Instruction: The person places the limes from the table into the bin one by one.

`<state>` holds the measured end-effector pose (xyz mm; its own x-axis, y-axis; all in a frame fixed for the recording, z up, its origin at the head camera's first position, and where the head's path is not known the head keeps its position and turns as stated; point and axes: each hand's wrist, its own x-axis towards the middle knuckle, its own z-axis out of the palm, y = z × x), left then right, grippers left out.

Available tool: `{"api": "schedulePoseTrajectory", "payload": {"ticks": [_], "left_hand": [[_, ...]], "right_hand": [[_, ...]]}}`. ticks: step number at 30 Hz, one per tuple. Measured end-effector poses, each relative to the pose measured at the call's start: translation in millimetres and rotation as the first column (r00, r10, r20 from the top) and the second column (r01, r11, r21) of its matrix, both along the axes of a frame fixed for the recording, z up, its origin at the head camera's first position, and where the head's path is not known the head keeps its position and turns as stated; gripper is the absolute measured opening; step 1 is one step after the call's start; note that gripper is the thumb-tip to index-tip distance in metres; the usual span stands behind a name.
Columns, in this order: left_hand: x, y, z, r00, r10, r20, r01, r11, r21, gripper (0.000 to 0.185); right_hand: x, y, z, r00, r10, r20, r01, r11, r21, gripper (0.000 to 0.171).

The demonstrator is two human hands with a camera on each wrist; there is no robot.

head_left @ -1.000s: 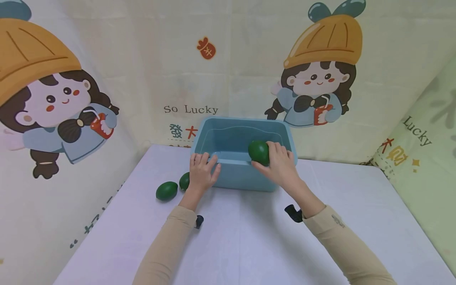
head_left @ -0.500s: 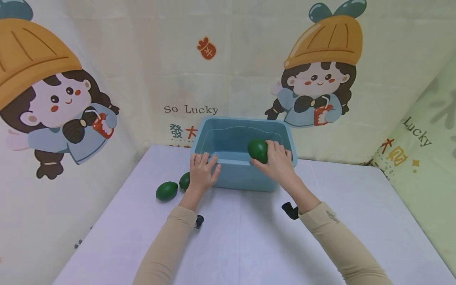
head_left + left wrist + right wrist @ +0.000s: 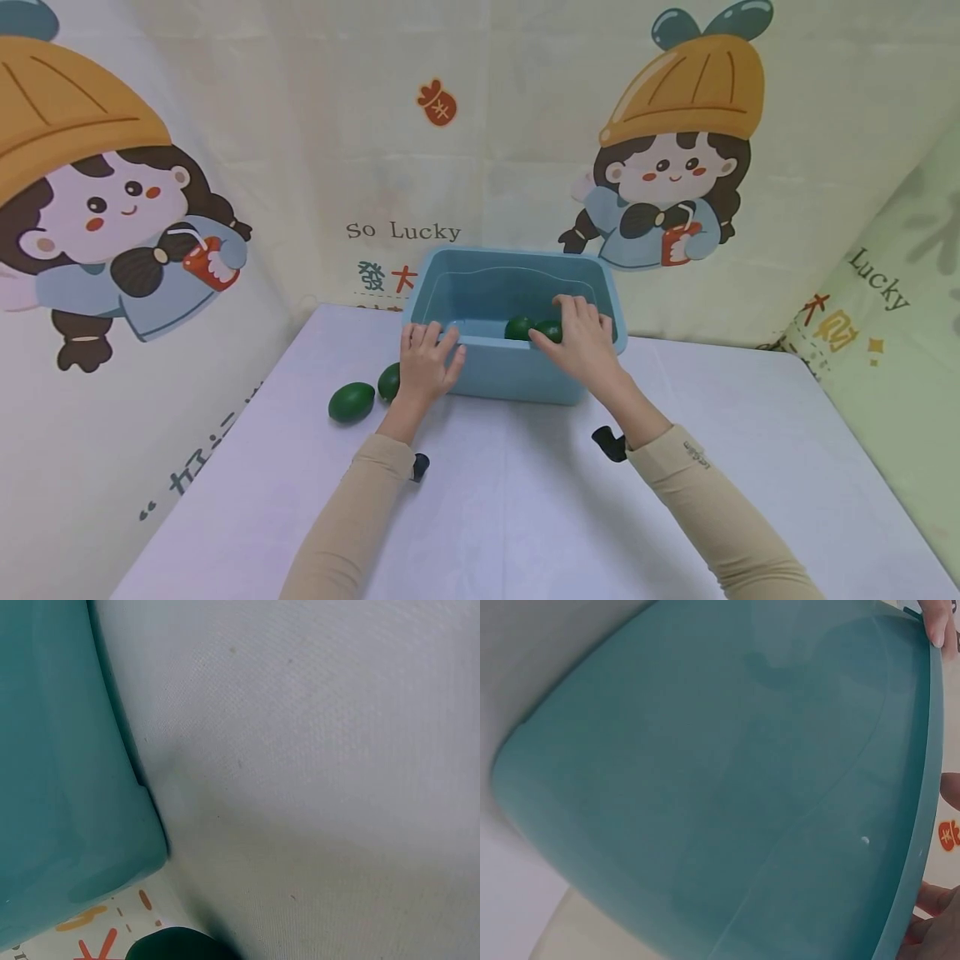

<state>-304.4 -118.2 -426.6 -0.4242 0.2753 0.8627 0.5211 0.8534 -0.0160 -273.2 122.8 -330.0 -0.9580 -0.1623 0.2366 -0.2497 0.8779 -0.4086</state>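
Note:
A light blue plastic bin point(image 3: 517, 372) stands at the back of the table. My left hand point(image 3: 426, 360) rests on its front rim near the left corner, fingers reaching over the edge. Over the right part of that rim is my right hand point(image 3: 587, 337), its thumb and fingers spread apart and holding nothing. Inside the bin, just below the right hand, lie two dark green lime-like fruits, one point(image 3: 518, 327) beside the other point(image 3: 551, 331). Left of the bin, a green fruit point(image 3: 351, 402) lies on the table, and a second one point(image 3: 388, 382) is partly hidden by my left hand.
A white cloth covers the table point(image 3: 495, 500). Cream printed cloth point(image 3: 510, 125) with cartoon figures rises behind the bin and along both sides. Black pieces of the wrist gear point(image 3: 609, 444) stick out beside my sleeves.
My right hand has let go of the green fruit, which has dropped into the bin. Its fingers have spread, and the arm has shifted slightly left. My left hand has stayed put.

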Motion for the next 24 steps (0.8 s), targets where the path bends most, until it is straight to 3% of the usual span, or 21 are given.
{"api": "schedulePoseTrajectory", "payload": {"ticks": [18, 24], "left_hand": [[-0.9, -2.1, 4.3, 0.999, 0.002, 0.05, -0.001, 1.0, -0.013, 0.045], [-2.7, -2.5, 5.5, 0.999, -0.005, 0.037, 0.005, 1.0, -0.01, 0.044]], "right_hand": [[0.3, 2.0, 4.9, 1.0, 0.006, 0.021, -0.006, 1.0, 0.005, 0.063], [5.4, 3.7, 7.8, 1.0, 0.011, -0.018, -0.011, 1.0, 0.022, 0.061]]}}
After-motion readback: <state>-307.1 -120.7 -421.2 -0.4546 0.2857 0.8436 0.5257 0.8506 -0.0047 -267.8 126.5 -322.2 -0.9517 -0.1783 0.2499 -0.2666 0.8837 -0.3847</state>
